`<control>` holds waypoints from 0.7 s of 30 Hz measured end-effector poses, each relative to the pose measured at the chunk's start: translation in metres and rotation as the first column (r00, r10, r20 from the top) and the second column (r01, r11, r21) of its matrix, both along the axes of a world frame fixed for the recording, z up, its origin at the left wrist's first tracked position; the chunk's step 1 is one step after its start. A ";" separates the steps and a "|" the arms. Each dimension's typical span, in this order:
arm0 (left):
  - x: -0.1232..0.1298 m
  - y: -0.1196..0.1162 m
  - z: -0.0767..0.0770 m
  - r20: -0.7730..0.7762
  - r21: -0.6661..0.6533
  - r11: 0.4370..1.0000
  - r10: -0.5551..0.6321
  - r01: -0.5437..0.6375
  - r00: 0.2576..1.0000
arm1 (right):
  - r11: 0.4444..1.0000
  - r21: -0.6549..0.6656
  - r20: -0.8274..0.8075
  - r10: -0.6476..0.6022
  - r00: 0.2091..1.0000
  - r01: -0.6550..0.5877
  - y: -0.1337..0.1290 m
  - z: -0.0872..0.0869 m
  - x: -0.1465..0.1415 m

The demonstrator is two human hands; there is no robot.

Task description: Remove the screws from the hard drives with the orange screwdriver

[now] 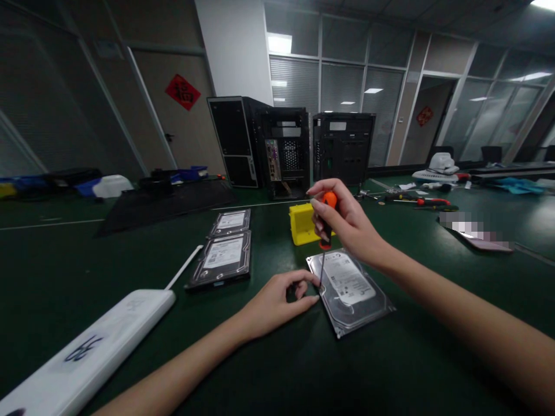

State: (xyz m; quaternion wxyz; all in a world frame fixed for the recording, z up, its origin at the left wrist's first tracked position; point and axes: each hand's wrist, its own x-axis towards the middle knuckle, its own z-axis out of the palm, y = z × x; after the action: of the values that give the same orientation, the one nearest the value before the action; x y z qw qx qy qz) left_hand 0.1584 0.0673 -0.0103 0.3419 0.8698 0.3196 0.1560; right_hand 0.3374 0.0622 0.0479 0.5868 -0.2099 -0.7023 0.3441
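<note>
A silver hard drive with a white label [368, 303] lies flat on the green table. My right hand [340, 219] is wrapped round the orange and black handle of a screwdriver [328, 231]. The screwdriver stands nearly upright, its tip at the drive's left edge. Beside that edge is my left hand [288, 297], thumb and forefinger curved towards the tip with a gap between them; no object shows in it. A yellow plastic tray [299, 226] sits just behind the drive.
Two more hard drives [225, 254] lie left of centre. A white power strip [99, 341] crosses the near left. Computer cases [281, 153] stand at the back. Pliers and other tools [433, 201] and a phone-like object [485, 240] are on the right.
</note>
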 end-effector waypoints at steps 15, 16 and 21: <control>0.001 -0.002 0.002 0.012 -0.032 0.999 -0.012 0.013 1.000 | 0.999 0.028 0.007 -0.028 1.000 0.028 -0.010 -0.004 0.002; 0.002 -0.002 0.002 0.013 -0.031 0.999 -0.014 0.015 1.000 | 0.999 0.024 0.000 -0.028 1.000 0.028 -0.010 -0.005 0.003; 0.001 -0.002 0.002 0.017 -0.018 1.000 -0.022 0.023 1.000 | 1.000 0.012 -0.021 -0.023 1.000 0.023 -0.008 -0.009 0.003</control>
State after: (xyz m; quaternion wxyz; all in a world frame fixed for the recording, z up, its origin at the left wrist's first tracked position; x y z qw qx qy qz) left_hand 0.1595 0.0655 -0.0085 0.3543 0.8688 0.3082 0.1567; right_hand 0.3401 0.0544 0.0385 0.5994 -0.2104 -0.6958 0.3352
